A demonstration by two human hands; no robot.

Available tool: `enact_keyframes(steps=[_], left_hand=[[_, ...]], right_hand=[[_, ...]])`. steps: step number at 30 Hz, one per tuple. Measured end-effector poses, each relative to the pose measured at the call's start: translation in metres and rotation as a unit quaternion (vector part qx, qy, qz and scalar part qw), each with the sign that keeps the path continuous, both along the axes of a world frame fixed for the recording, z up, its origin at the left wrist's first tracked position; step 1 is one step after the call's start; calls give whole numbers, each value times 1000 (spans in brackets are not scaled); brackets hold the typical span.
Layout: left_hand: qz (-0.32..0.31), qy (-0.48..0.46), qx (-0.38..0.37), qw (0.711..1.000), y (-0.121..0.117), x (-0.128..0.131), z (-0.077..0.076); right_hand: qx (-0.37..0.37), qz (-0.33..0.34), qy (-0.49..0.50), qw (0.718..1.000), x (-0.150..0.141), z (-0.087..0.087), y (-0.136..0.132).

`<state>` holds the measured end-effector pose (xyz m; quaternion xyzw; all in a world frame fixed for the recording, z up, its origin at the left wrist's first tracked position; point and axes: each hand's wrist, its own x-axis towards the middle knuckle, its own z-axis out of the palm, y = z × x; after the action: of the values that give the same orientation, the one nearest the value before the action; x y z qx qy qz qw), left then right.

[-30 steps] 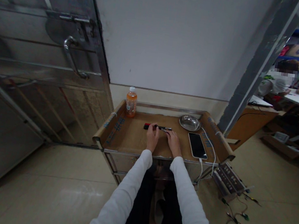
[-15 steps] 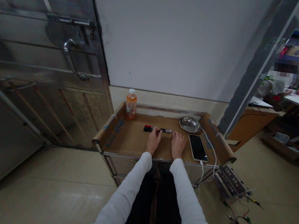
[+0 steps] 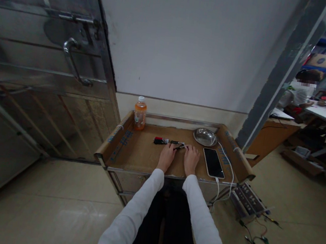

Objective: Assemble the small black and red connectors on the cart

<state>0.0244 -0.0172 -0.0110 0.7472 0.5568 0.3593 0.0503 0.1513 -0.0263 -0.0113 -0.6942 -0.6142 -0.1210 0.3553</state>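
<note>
My left hand [image 3: 166, 157] and my right hand [image 3: 191, 160] are close together over the cardboard-lined cart top [image 3: 134, 154]. A slim dark pen [image 3: 180, 146] spans the gap between them, slightly tilted. My left fingers are closed on its left end, and my right fingertips pinch its other end. Just behind the hands, several pens [image 3: 160, 141] with black and red ends lie side by side on the cardboard; my fingers partly hide them.
An orange drink bottle [image 3: 140, 114] stands at the back left. At the right are a shallow metal bowl [image 3: 205, 137] and a phone [image 3: 214, 163] with a white cable [image 3: 230, 159]. An electrical box [image 3: 248, 202] is on the floor. Two people sit beyond the doorway.
A pen now shows apart from the others, angled between my two hands. My hands have drawn slightly nearer the cart's front edge, and the camera view has shifted a little.
</note>
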Motion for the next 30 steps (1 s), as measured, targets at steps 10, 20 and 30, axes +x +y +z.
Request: enact_keyframes(steps=[10,20,30], left_hand=[[46,66,12,997,17,3,-4],[0,132,29,991,6,4,3],[19,125,-3,992,15,3,1]], right_hand=[[-103,127,-34,986,-5,2,5],[-134,149,36,979,-5,4,6],[-38,209,128,969,-3,-4,9]])
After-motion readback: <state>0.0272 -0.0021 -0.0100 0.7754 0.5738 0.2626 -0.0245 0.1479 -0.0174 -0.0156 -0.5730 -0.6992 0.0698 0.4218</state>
